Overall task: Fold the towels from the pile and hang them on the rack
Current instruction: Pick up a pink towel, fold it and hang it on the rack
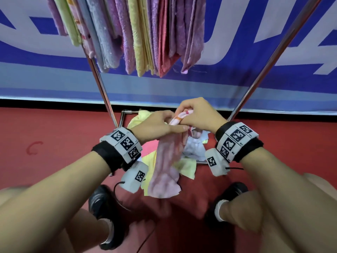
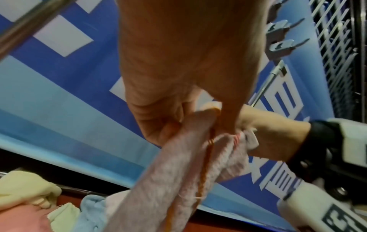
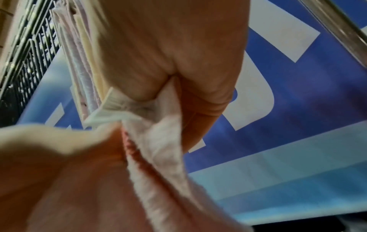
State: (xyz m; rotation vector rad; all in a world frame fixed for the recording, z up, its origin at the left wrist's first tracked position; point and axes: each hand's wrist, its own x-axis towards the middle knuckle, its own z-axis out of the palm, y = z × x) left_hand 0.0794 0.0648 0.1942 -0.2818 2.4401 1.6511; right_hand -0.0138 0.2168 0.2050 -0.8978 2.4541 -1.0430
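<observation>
A pale pink towel [image 1: 166,167] hangs bunched from both hands above the pile [image 1: 187,167] of yellow, white and pink towels on the rack's low shelf. My left hand [image 1: 160,125] pinches its upper edge between thumb and fingers; the left wrist view shows the same pink towel [image 2: 174,180] with an orange hem thread. My right hand [image 1: 197,114] grips the towel's top corner just right of the left hand; in the right wrist view the pink towel [image 3: 158,149] and its white label run out of the curled fingers. Folded towels [image 1: 131,33] hang in a row on the rack above.
Two slanted steel rack legs [image 1: 102,88] [image 1: 269,64] frame the hands. A blue and white banner [image 1: 273,52] covers the wall behind. The floor [image 1: 45,134] is red. My feet in black shoes [image 1: 102,203] stand close to the shelf. Cables trail from the wrist cameras.
</observation>
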